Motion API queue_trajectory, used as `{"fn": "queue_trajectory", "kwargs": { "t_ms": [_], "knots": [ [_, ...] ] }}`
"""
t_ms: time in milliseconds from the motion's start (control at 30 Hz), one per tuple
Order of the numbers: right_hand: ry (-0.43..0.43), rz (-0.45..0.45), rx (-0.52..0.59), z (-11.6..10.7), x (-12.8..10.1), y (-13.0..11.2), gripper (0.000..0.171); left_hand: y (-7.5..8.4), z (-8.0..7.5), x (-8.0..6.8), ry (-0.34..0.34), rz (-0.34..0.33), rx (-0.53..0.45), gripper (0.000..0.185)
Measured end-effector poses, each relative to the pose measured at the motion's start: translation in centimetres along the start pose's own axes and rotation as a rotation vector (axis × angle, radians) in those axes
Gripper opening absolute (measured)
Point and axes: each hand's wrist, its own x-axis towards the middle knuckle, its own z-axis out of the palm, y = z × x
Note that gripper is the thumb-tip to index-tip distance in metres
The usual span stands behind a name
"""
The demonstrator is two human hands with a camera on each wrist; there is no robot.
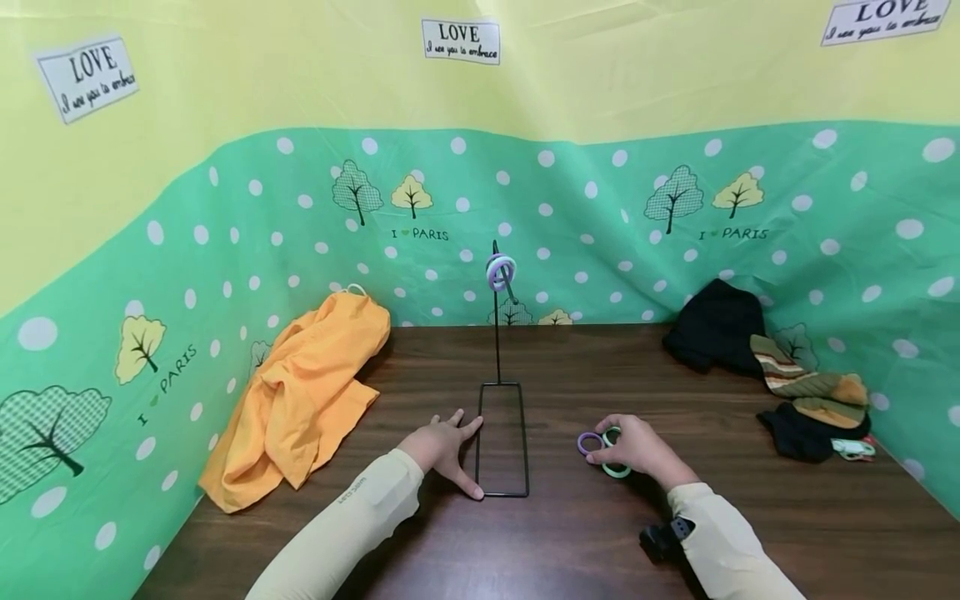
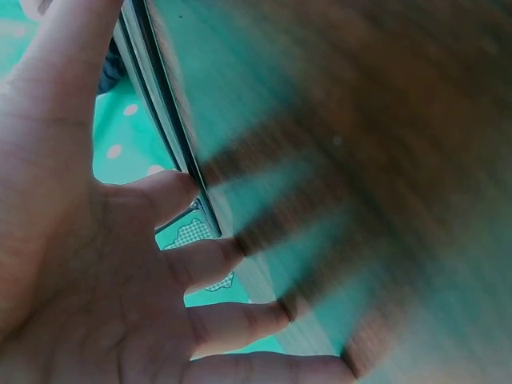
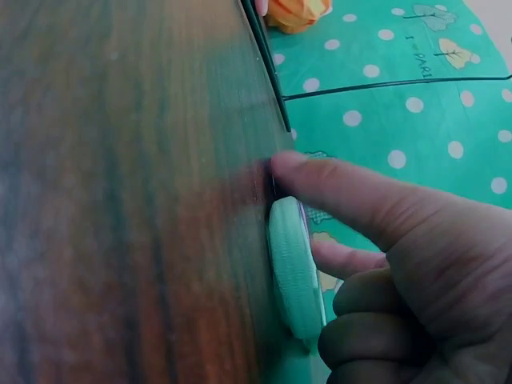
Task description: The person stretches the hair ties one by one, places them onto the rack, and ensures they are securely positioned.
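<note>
Spreading its fingers apart, the left hand (image 1: 446,450) touches the left side of one black wire stand (image 1: 497,358), its thumb at the base's near left corner. We see the right hand (image 1: 639,446) between the stand and the right edge of the surface (image 1: 570,542), thumb and forefinger at the rings, the other fingers curled; we cannot tell whether it pinches them. There lie one purple ring (image 1: 580,445) and, just beside it, at least one green ring (image 3: 294,272) (fingers hide part, so we cannot tell if there are two). Near the stand's top we count at least two hung rings (image 1: 490,273), one purple, one pale, overlapping. By the surface's left edge we find one orange cloth (image 1: 307,400); near its far right corner, one black cloth (image 1: 716,325), and just beside that, one striped cloth (image 1: 806,379).
</note>
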Motion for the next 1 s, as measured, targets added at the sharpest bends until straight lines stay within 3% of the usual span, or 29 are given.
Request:
{"fn": "queue_trajectory", "kwargs": {
  "t_ms": [500, 867, 1000],
  "knots": [
    [0.044, -0.043, 0.017, 0.33, 0.01, 0.35, 0.036, 0.17, -0.19, -0.21, 0.002, 0.015, -0.001, 0.118],
    [0.019, -0.055, 0.016, 0.31, 0.06, 0.45, 0.052, 0.2, -0.2, -0.19, -0.004, 0.004, -0.01, 0.117],
    [0.027, -0.059, 0.008, 0.28, 0.06, 0.42, 0.042, 0.19, -0.18, -0.14, -0.004, 0.004, -0.007, 0.118]
  ]
}}
